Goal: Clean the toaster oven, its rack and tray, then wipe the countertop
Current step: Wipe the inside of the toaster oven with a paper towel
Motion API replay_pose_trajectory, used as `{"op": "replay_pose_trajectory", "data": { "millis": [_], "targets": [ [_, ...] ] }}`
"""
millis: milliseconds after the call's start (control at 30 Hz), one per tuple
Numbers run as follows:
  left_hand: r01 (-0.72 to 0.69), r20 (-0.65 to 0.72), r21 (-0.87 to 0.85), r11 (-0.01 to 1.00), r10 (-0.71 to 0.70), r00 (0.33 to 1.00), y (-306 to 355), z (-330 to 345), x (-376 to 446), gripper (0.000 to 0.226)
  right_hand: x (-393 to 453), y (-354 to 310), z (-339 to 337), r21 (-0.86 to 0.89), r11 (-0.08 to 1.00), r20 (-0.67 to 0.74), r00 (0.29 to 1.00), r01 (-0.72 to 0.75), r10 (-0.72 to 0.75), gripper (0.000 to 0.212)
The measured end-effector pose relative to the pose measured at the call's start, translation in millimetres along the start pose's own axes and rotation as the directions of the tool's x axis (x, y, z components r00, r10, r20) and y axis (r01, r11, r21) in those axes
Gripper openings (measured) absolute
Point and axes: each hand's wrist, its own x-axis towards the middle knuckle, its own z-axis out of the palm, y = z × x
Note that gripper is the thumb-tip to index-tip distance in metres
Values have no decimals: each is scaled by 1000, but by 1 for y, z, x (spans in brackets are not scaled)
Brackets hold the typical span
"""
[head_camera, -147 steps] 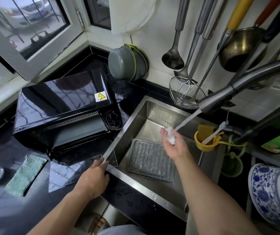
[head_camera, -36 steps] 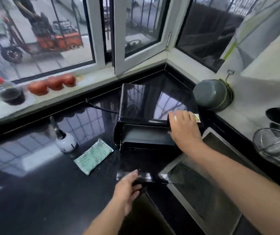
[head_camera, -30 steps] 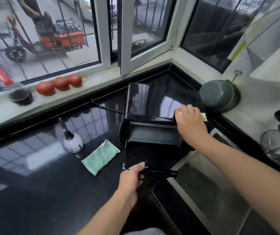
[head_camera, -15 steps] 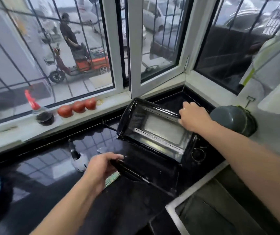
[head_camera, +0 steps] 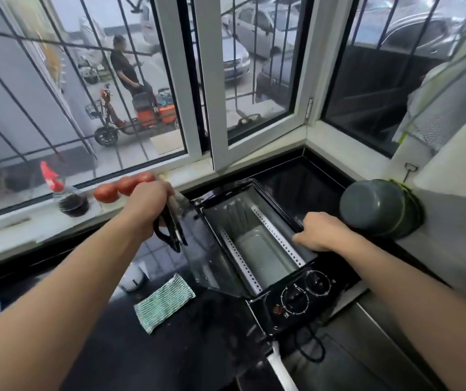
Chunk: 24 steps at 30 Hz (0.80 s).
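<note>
Both hands on tipped toaster oven (head_camera: pixel 257 249): L hand (head_camera: pixel 147 210) gripping door handle (head_camera: pixel 169 230), R hand (head_camera: pixel 319 232) curled over cavity edge.

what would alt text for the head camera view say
A person tips a black toaster oven up on a dark countertop, left hand gripping its open door's handle, right hand on its upper edge. A green cloth lies beside it.

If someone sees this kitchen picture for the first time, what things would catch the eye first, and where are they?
At centre, the black toaster oven is tipped back so its cavity faces up, its glass door hanging open to the left. The left hand grips the door handle; the right hand holds the oven's right edge. A green cloth lies on the dark countertop below.
</note>
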Motion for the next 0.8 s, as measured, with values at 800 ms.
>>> {"op": "replay_pose_trajectory", "data": {
  "millis": [800],
  "targets": [
    [59, 191, -31, 998, -52, 980, -9, 6, 14, 16, -6, 10, -34, 993, 53, -109, 984, 102, 144, 10]
  ]
}}
